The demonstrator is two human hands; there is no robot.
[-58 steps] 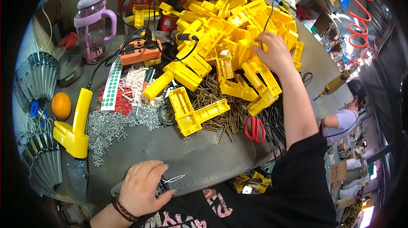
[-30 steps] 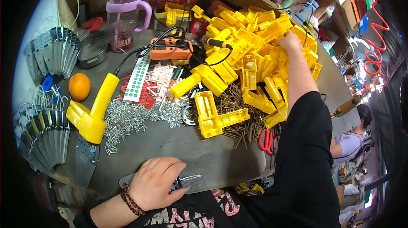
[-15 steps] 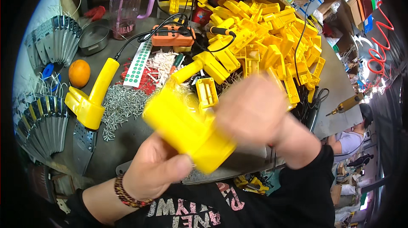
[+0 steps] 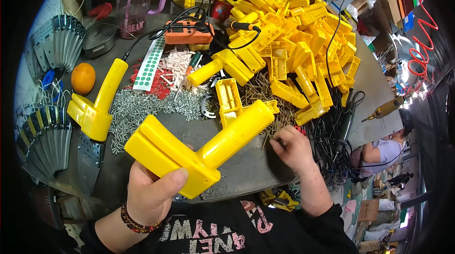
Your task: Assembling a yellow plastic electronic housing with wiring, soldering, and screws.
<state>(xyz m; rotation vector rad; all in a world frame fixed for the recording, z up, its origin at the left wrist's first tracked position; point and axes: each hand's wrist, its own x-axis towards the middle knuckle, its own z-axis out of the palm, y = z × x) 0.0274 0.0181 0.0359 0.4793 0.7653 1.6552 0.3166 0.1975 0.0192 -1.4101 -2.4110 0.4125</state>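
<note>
My left hand grips a glossy yellow plastic tool housing, its thumb on the near end and the round handle pointing up and right. At the lower right of a heap of long brown screws, my right hand has its fingers curled together. What its fingertips hold, if anything, cannot be made out. Just beyond the held housing, an open yellow housing half lies on the grey bench. A finished-looking yellow tool with a metal blade and a cord lies at the left.
A large pile of yellow housings fills the far right. Silver screws, white and red small parts, an orange device and a lidded cup lie beyond. Blades line the left; black cables and a screwdriver are at the right.
My right hand has moved off the housing, down and right to the brown screws. My left hand has shifted left and turned the housing so its handle points up and right.
</note>
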